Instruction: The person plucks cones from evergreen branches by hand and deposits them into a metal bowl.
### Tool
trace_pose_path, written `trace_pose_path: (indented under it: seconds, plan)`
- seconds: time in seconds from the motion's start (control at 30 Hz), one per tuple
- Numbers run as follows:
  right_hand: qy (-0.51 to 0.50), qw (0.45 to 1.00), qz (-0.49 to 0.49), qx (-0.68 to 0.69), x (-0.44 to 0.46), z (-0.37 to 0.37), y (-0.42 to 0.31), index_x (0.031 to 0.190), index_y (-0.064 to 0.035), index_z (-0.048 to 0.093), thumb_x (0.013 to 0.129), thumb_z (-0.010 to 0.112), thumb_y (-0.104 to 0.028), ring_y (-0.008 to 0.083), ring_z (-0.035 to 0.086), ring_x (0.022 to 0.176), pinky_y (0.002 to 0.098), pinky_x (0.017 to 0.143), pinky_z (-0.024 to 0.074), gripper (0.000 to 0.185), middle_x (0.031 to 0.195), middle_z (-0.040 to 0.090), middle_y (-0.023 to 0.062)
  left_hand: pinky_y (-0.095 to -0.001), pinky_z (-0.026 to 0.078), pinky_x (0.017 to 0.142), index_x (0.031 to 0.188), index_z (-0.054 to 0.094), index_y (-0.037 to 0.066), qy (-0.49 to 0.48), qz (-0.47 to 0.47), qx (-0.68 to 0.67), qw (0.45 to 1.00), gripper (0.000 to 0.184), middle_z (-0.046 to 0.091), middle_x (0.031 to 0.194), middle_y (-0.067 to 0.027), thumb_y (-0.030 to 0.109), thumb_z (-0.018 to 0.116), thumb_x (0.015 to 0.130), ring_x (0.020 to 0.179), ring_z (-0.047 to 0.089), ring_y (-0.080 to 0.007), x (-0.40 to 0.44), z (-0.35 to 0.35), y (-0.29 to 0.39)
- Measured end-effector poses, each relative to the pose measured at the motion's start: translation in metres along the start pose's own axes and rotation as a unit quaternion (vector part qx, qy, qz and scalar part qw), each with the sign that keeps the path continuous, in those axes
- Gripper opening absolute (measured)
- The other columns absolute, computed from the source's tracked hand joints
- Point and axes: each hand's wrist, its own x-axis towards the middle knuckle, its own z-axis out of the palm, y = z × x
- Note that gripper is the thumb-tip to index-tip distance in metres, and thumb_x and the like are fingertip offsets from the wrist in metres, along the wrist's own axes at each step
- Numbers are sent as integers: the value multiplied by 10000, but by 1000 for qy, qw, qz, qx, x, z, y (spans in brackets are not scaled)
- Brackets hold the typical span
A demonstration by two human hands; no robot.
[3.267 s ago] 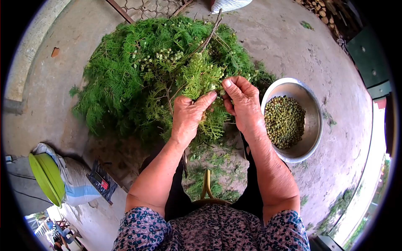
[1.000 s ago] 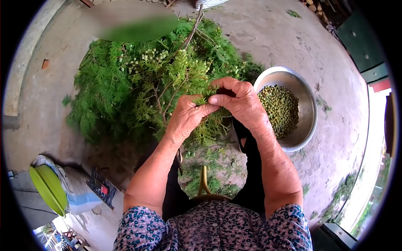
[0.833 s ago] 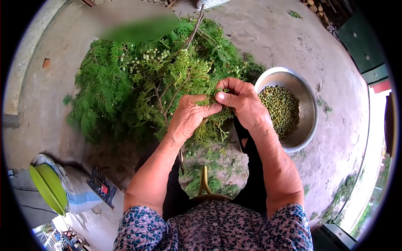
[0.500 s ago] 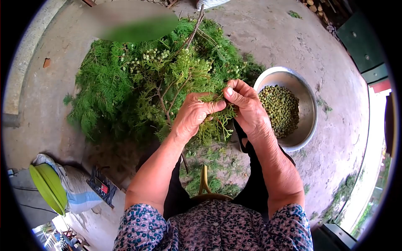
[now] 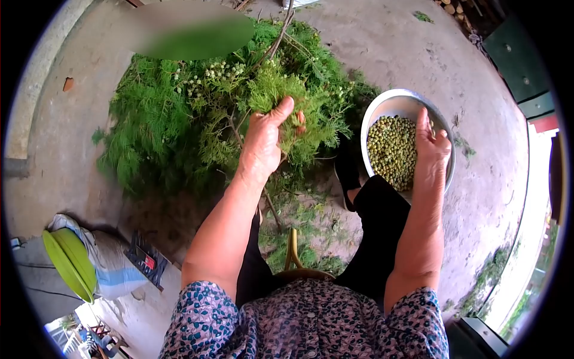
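A big heap of green leafy branches [image 5: 155, 125] with pale cones lies on the floor ahead. My left hand [image 5: 267, 134] is closed around a leafy sprig [image 5: 272, 87] at the front of the heap. Over the right side of a metal bowl [image 5: 448, 164] is my right hand [image 5: 433, 140], its thumb raised and its other fingers curled; whether anything small is between them cannot be made out. Many small green-brown cones [image 5: 391, 149] fill part of the bowl, to the left of that hand.
A lime-green basin [image 5: 69, 263] leans by a white and blue sack [image 5: 116, 272] at the lower left, beside a dark rack [image 5: 146, 260]. Loose green bits lie on the floor between my legs. Green cabinets [image 5: 520, 66] stand at the right, near firewood [image 5: 451, 7].
My right hand has left the sprig and moved right, over the bowl. My left hand has shifted slightly left and up, still holding greenery. The knee at the right has swung towards the bowl.
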Motion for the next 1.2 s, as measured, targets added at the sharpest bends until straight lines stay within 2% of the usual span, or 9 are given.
trace_pose_path:
  seconds: [0.1, 0.17, 0.37, 0.47, 0.5, 0.57, 0.87, 1.1, 1.2]
  plan:
    - [81, 990, -72, -86, 2, -4, 8, 1246, 103, 218, 900, 377, -74, 372, 526, 978, 456, 866, 470, 420, 1061, 509, 259, -287, 504, 546, 904, 596, 53, 25, -8, -57, 998, 247, 611, 787, -74, 242, 658, 757, 670, 568, -157, 4, -1, 6]
    - [-68, 943, -42, -323, -14, -11, 35, 1236, 81, 268, 877, 412, -34, 324, 563, 881, 408, 788, 503, 404, 989, 548, 211, -286, 466, 619, 951, 565, 52, 29, -13, -59, 998, 315, 571, 801, -36, 282, 662, 758, 700, 530, -154, 4, 0, 10]
    - [-348, 581, 149, -721, -100, -34, 131, 1139, 55, 463, 728, 612, -54, 205, 569, 838, 295, 752, 472, 451, 959, 584, 154, -306, 436, 688, 986, 550, 60, 36, -35, -117, 992, 352, 561, 823, -34, 311, 655, 762, 726, 517, -169, 15, -9, -2]
    - [-339, 596, 142, -714, -116, -61, 162, 1142, 49, 456, 707, 646, -91, 173, 534, 917, 265, 826, 424, 495, 969, 570, 106, -333, 408, 772, 1002, 558, 66, 4, -4, -103, 995, 414, 583, 858, -46, 346, 679, 722, 799, 518, -178, 9, 0, -5]
    - [-304, 444, 162, -827, -128, -34, 165, 1080, 43, 468, 700, 645, -48, 154, 526, 888, 265, 804, 422, 429, 959, 555, 84, -336, 401, 796, 1003, 560, 61, -11, 4, -100, 995, 431, 590, 871, -49, 348, 689, 709, 831, 520, -179, 9, 0, -8]
    - [-330, 699, 220, -595, -111, -73, 179, 953, 17, 496, 735, 604, -32, 140, 522, 849, 266, 766, 428, 249, 894, 549, 60, -353, 390, 857, 1005, 562, 56, -28, 12, -77, 997, 445, 603, 915, -57, 327, 710, 686, 884, 543, -191, 10, -2, -8]
    - [-203, 841, 244, -438, -98, -64, 176, 873, -2, 510, 883, 468, -103, 220, 552, 784, 425, 797, 457, 110, 867, 562, 106, -352, 372, 947, 1241, 401, -9, -61, 75, 178, 979, 550, 498, 1200, -148, 101, 641, 758, 1088, 493, -238, 0, -38, 37]
    - [-207, 859, 219, -415, -112, -47, 169, 829, 14, 473, 885, 454, -71, 232, 557, 852, 445, 823, 445, 104, 901, 556, 134, -307, 431, 840, 1121, 515, 5, 78, -6, 456, 887, 308, 589, 1015, -144, 114, 493, 833, 935, 559, -205, 8, -63, -3]
    - [-256, 846, 255, -392, -116, -46, 166, 865, 15, 439, 877, 479, -74, 275, 519, 967, 522, 918, 386, 98, 960, 517, 169, -297, 390, 794, 1066, 535, 14, -35, 18, 87, 995, 397, 576, 890, -42, 324, 548, 817, 823, 515, -136, 16, -99, -54]
